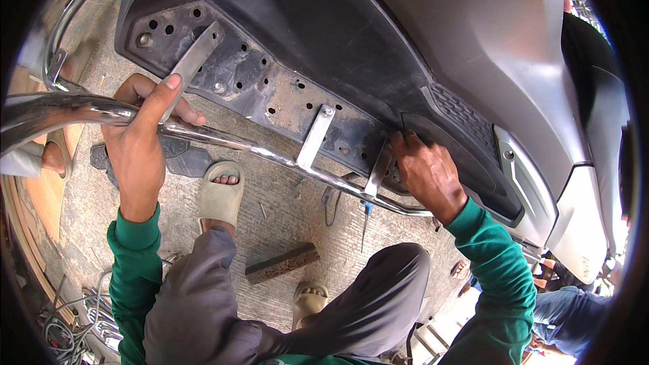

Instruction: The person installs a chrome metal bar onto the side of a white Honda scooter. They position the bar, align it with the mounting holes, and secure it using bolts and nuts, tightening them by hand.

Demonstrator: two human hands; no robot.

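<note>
My left hand (pixel 137 155) is closed round a shiny chrome tube guard (pixel 233 149), its thumb along a flat metal bracket (pixel 197 55) joined to it. This bracket's upper end lies against the black, holed footboard (pixel 287 94) of a scooter. A middle bracket (pixel 316 136) rises from the tube to the footboard, with a bolt at its top. At the right bracket (pixel 380 170), the bent fingers of my right hand (pixel 433 172) are pressed together near its upper end. What they pinch, if anything, is hidden.
Grey scooter body panels (pixel 480 34) fill the upper right. A blue-handled screwdriver-like tool (pixel 367 209) shows below the tube. A brown block (pixel 282 263) lies on the concrete between my feet. Tangled cables (pixel 74 328) lie at lower left. Other people's feet (pixel 55 157) and legs (pixel 568 318) are nearby.
</note>
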